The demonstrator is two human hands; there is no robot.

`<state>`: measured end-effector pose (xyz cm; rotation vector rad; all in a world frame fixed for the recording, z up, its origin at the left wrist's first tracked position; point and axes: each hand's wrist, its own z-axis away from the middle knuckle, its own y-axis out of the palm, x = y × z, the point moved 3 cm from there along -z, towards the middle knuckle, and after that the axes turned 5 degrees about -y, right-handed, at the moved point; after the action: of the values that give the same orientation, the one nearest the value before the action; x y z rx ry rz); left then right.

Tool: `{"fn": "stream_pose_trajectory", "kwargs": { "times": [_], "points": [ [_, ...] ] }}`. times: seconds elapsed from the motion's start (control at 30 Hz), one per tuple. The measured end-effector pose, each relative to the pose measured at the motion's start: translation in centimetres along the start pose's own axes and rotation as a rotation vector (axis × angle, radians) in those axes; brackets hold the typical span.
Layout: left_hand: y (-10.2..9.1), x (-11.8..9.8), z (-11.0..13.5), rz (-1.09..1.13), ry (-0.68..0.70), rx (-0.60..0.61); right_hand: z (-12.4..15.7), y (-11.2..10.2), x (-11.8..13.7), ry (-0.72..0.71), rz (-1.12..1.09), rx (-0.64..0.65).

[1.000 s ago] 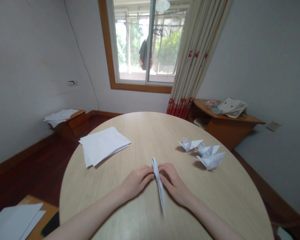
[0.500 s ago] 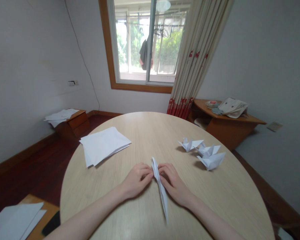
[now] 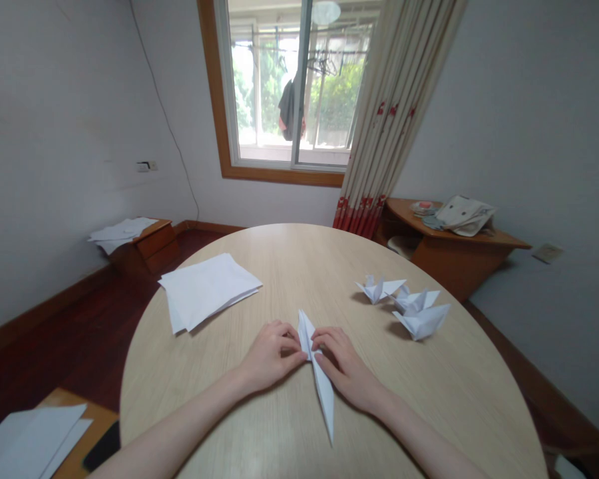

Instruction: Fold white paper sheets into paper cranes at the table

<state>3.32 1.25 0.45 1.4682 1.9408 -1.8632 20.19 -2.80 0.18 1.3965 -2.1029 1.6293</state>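
A long, narrow piece of folded white paper [image 3: 323,394] stands between my hands over the near middle of the round table [image 3: 239,426], its points facing away from me and toward me. My left hand [image 3: 274,356] grips its left edge between thumb and fingers. On the other side, my right hand [image 3: 343,359] pinches the right edge, thumb and fingertips on the paper. At the far end the paper's layers are slightly parted. To the right, several folded paper cranes [image 3: 422,322] sit close together.
A stack of white sheets [image 3: 209,289] lies on the table's left side. More paper [image 3: 34,439] rests on a low wooden surface at lower left, beside a dark object [image 3: 102,447]. A wooden corner desk [image 3: 459,259] holding a cloth bag [image 3: 464,214] stands at back right.
The folded paper has turned a little, showing a broader face, and its far tip has shifted left with the layers spreading. My fingers have moved slightly along its edges.
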Motion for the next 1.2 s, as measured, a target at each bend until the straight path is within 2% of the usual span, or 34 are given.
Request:
{"fn": "stream_pose_trajectory", "kwargs": {
  "times": [0.2, 0.33, 0.5, 0.7, 1.0, 1.2],
  "points": [
    [-0.3, 0.1, -0.1, -0.06, -0.003, -0.045, 0.0, 0.2, -0.1, -0.007, 0.037, 0.032],
    [-0.4, 0.1, 0.0, 0.047, 0.037, -0.07, -0.1, 0.3, -0.2, 0.01, 0.004, 0.035],
    [0.0, 0.2, 0.4, 0.125, 0.156, -0.041, -0.1, 0.3, -0.2, 0.025, -0.035, 0.033],
    [0.2, 0.4, 0.5, 0.087, 0.178, -0.022, -0.1, 0.1, -0.4, 0.022, -0.056, 0.034],
    [-0.2, -0.3, 0.5, 0.016, 0.118, 0.099, 0.0, 0.2, -0.8, -0.021, -0.074, 0.037],
    [-0.8, -0.9, 0.6, -0.125, 0.09, 0.212, 0.1, -0.4, -0.6, -0.015, -0.104, 0.146]
  ]
}}
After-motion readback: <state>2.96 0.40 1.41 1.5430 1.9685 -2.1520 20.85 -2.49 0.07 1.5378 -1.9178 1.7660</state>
